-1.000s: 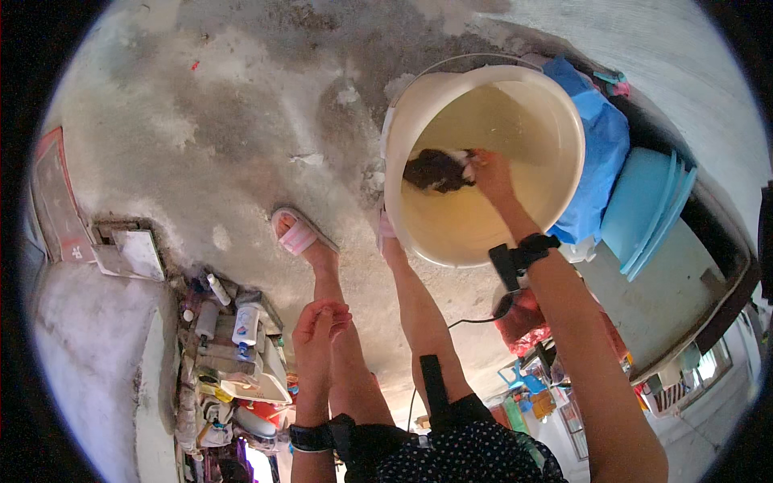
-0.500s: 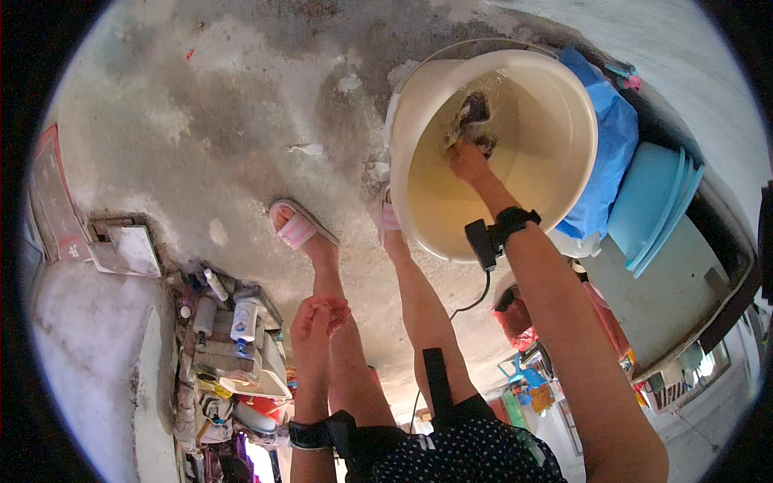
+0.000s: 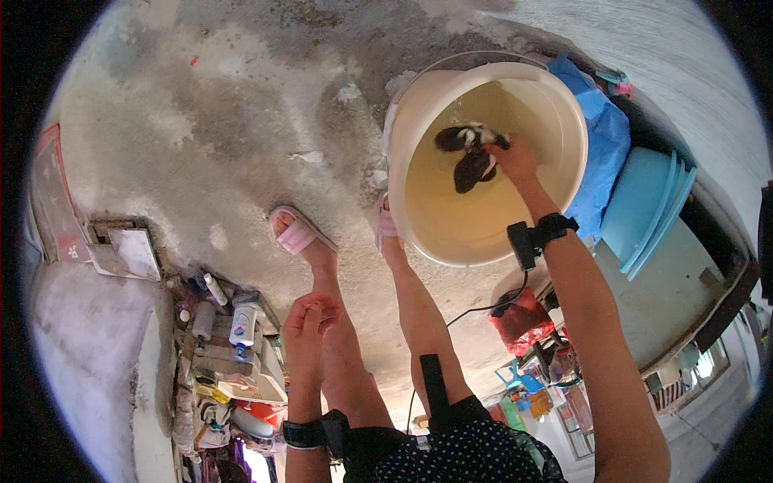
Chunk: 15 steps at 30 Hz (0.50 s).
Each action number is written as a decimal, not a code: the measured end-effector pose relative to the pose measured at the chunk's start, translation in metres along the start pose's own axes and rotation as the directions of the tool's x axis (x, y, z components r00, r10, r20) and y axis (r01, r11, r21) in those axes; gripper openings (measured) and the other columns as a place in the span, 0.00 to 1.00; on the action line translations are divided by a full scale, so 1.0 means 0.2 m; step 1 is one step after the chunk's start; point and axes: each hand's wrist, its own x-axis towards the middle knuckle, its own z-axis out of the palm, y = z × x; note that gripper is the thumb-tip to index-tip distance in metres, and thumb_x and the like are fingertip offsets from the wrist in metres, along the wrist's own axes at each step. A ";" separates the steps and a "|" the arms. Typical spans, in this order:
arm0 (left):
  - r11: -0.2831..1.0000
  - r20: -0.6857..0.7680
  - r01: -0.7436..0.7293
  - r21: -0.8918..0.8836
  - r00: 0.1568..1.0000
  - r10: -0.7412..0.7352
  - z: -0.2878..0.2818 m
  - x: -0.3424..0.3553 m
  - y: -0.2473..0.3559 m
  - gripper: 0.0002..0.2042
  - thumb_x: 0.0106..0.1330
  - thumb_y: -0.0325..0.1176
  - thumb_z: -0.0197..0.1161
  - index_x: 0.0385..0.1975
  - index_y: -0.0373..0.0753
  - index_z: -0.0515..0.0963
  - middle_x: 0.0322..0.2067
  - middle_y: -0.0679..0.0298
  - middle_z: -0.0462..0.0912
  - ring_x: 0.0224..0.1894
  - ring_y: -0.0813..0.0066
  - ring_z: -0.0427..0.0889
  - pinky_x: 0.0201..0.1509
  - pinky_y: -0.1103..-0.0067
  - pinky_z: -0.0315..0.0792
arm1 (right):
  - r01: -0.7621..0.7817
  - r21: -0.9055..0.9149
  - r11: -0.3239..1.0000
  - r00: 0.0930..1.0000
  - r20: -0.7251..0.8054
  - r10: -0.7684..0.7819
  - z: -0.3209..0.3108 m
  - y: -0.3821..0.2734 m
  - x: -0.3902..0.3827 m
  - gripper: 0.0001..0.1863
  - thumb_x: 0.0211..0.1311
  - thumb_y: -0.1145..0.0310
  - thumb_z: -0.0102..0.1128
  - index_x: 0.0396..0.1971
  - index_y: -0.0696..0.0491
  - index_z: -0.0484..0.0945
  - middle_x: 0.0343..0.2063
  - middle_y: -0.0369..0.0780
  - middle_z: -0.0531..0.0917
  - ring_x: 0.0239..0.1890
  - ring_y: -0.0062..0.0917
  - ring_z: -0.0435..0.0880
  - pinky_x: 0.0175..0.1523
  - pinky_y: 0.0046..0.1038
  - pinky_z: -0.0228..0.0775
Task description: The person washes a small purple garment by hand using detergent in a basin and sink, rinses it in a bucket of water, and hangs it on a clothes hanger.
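A large cream bucket point(image 3: 570, 105) with a wire handle holds yellowish, cloudy water point(image 3: 451, 221). In it lies a wet dark brown and white bundle point(image 3: 471, 172), perhaps cloth or a pair of shoes; its kind is not clear. My right hand point(image 3: 517, 159) reaches in from the right, with its fingers pinched on the bundle's right edge. Over my left knee, away from the bucket, my left hand point(image 3: 310, 314) is curled closed, and nothing shows in its fingers.
A blue plastic sheet point(image 3: 600, 121) and light blue basins point(image 3: 648, 209) stand right of the bucket, by a grey tabletop point(image 3: 664, 298). A red plastic bag point(image 3: 522, 320) lies behind my right forearm. Bottles point(image 3: 243, 324) crowd a shelf at left. A black cable point(image 3: 483, 307) hangs from my right wrist.
My right hand has moved right within the bucket. The dark bundle is spread wider and shows more of itself. My left hand has shifted slightly left.
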 end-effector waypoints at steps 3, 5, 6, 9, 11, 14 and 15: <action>1.000 0.012 -0.014 0.002 1.000 0.014 -0.06 0.02 -0.04 0.10 0.67 0.32 0.48 0.39 0.33 0.72 0.34 0.61 0.78 0.36 0.75 0.77 0.43 0.81 0.72 | 0.249 -0.082 0.965 0.960 -0.112 -0.257 0.00 -0.04 0.01 0.34 0.45 0.53 0.66 0.47 0.61 0.69 0.39 0.50 0.78 0.43 0.42 0.77 0.46 0.37 0.68; 1.000 0.019 -0.004 -0.028 1.000 0.004 -0.08 0.03 -0.06 0.10 0.67 0.32 0.49 0.40 0.33 0.72 0.34 0.61 0.78 0.36 0.75 0.77 0.43 0.81 0.72 | 0.162 -0.138 0.977 0.984 0.097 -0.149 0.12 -0.09 -0.01 0.40 0.46 0.53 0.65 0.54 0.61 0.60 0.47 0.52 0.72 0.48 0.44 0.73 0.49 0.37 0.68; 1.000 0.027 -0.002 -0.031 1.000 0.003 -0.06 0.04 -0.07 0.10 0.67 0.32 0.49 0.40 0.33 0.72 0.34 0.61 0.78 0.36 0.75 0.77 0.43 0.81 0.72 | 0.204 -0.093 0.975 0.978 0.060 -0.199 0.23 -0.03 0.01 0.41 0.47 0.54 0.64 0.56 0.62 0.56 0.50 0.53 0.69 0.49 0.45 0.72 0.50 0.37 0.67; 0.996 0.064 -0.003 -0.091 0.998 0.009 0.01 0.03 -0.07 0.10 0.66 0.32 0.49 0.40 0.33 0.72 0.34 0.62 0.78 0.35 0.76 0.76 0.43 0.81 0.72 | 0.235 -0.016 0.972 0.966 0.111 -0.232 0.51 0.04 0.05 0.48 0.49 0.56 0.61 0.60 0.64 0.41 0.55 0.56 0.60 0.52 0.46 0.68 0.54 0.38 0.64; 0.998 0.057 -0.035 -0.043 0.998 0.038 0.03 0.02 -0.05 0.09 0.67 0.32 0.47 0.40 0.36 0.72 0.33 0.61 0.79 0.35 0.75 0.78 0.41 0.82 0.72 | 0.295 -0.237 0.926 0.953 0.142 -0.267 0.60 -0.06 -0.01 0.31 0.48 0.58 0.60 0.50 0.60 0.66 0.49 0.52 0.70 0.53 0.42 0.68 0.55 0.40 0.63; 0.999 0.064 -0.043 0.011 0.997 0.043 0.03 0.00 -0.01 0.10 0.68 0.32 0.46 0.40 0.35 0.72 0.34 0.60 0.79 0.35 0.75 0.78 0.41 0.81 0.72 | 0.543 -0.352 0.762 0.808 0.467 -0.359 0.48 -0.20 -0.06 0.18 0.50 0.64 0.56 0.41 0.58 0.74 0.38 0.45 0.79 0.40 0.28 0.77 0.41 0.26 0.69; 0.997 0.067 -0.070 0.044 0.995 0.067 0.04 0.00 0.00 0.10 0.68 0.31 0.46 0.40 0.34 0.72 0.34 0.60 0.79 0.35 0.75 0.78 0.41 0.81 0.72 | 0.543 -0.356 0.761 0.811 0.458 -0.364 0.42 -0.22 -0.09 0.18 0.50 0.64 0.56 0.41 0.58 0.74 0.38 0.45 0.79 0.40 0.28 0.77 0.41 0.26 0.69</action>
